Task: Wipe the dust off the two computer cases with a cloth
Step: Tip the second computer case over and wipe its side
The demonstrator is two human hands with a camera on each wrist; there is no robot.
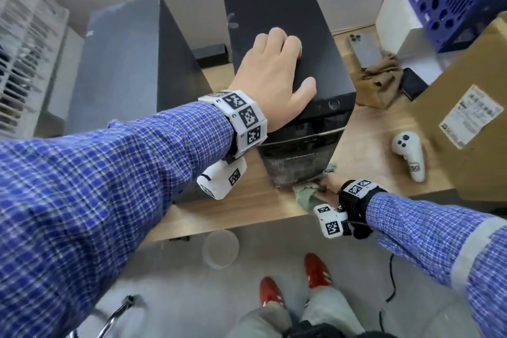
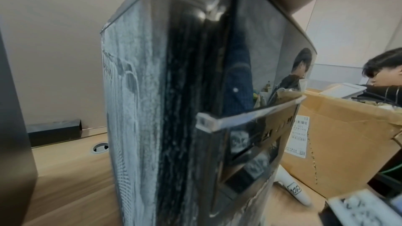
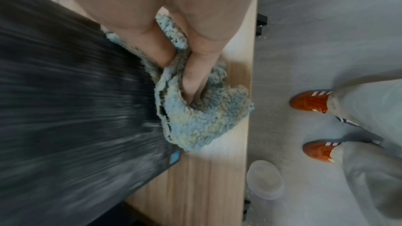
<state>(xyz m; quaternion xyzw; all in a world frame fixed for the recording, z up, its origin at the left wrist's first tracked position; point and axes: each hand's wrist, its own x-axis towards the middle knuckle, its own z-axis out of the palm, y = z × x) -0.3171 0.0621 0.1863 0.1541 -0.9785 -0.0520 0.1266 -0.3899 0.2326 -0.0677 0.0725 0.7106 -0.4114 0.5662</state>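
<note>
**Wiping low on the front of the right-hand case**

My right hand (image 1: pixel 327 189) has its fingers curled into the cloth (image 3: pixel 195 109), bunching it against the bottom of the nearer computer case (image 1: pixel 288 63), right where the front panel meets the desk (image 1: pixel 233 211). My left hand (image 1: pixel 274 68) lies flat on the top of that case, fingers spread and relaxed, steadying it. The second case (image 1: pixel 120 63) stands just to the left, its top grey with dust — untouched, I judge.

What worries me: the front panel still shows pale streaks in the left wrist view, so the cloth may only be smearing dust. A hard sideways push low down could also skid the case toward the controller (image 1: pixel 408 156) and cardboard box (image 1: pixel 466 107) — my left hand must hold firm.
</note>
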